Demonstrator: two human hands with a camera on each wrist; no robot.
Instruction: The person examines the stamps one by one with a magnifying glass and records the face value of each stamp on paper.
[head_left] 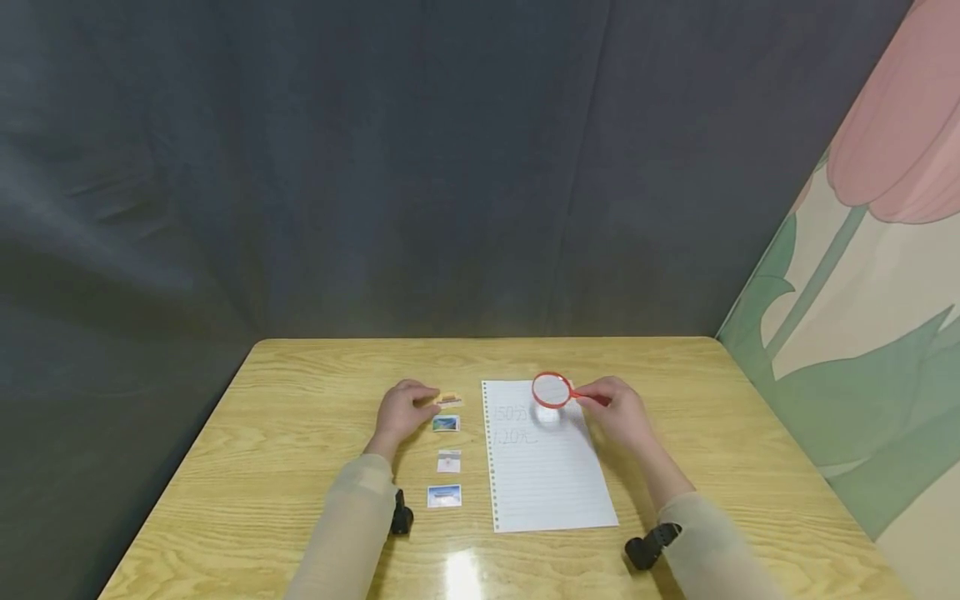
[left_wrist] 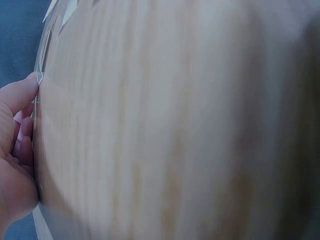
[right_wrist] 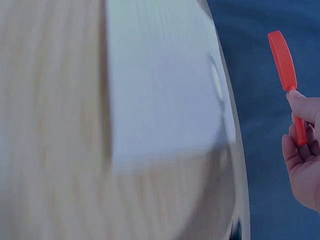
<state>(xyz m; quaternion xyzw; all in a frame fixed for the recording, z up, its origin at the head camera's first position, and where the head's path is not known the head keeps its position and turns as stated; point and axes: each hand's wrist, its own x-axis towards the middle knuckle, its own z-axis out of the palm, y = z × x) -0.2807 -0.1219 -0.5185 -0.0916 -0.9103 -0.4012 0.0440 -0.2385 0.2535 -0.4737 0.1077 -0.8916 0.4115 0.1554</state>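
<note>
My right hand point(head_left: 618, 410) grips the handle of a red-rimmed magnifying glass point(head_left: 551, 390), its lens raised above the upper part of a lined sheet point(head_left: 551, 483) with handwriting near its top. In the right wrist view the magnifying glass point(right_wrist: 283, 60) appears edge-on, with thumb and fingers round the handle. On the other side, my left hand point(head_left: 401, 414) pinches the left edge of an orange stamp point(head_left: 450, 400) between thumb and forefinger, low over the table. Just below lies a green and blue stamp point(head_left: 446, 423). In the left wrist view the left hand point(left_wrist: 17, 145) shows with curled fingers.
A pale grey stamp point(head_left: 449, 461) and a blue stamp point(head_left: 445, 496) continue the column left of the sheet. The wooden table point(head_left: 300, 417) ends at a dark curtain point(head_left: 450, 167) behind. A wall with painted tulips point(head_left: 885, 333) stands on the right.
</note>
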